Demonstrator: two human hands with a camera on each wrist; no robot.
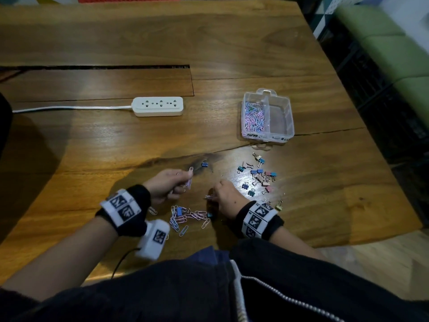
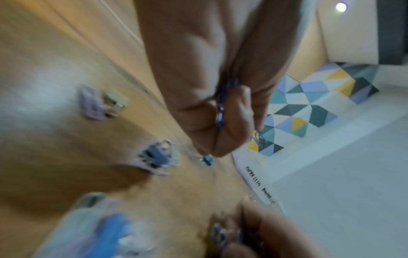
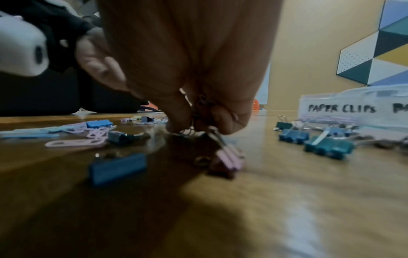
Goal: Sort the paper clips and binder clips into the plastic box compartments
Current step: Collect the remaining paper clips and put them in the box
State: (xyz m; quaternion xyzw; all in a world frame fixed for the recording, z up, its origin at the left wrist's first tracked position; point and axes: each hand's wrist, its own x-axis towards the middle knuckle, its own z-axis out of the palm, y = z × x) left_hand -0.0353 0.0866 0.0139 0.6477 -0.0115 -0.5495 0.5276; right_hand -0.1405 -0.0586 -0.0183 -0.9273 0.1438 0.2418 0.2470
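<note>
Your right grip (image 1: 224, 198) pinches binder clips (image 3: 227, 157) on the bench (image 1: 92, 145). Your left grip (image 1: 168, 184) clutches paper clips (image 1: 189, 180); box (image 1: 287, 117) at two o'clock.

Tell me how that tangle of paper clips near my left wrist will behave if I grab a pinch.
The paper clips overlap, so several probably lift together, hooked. They look thin and light, likely sliding on the glossy table. A blue binder clip lying among them may come along.
</note>
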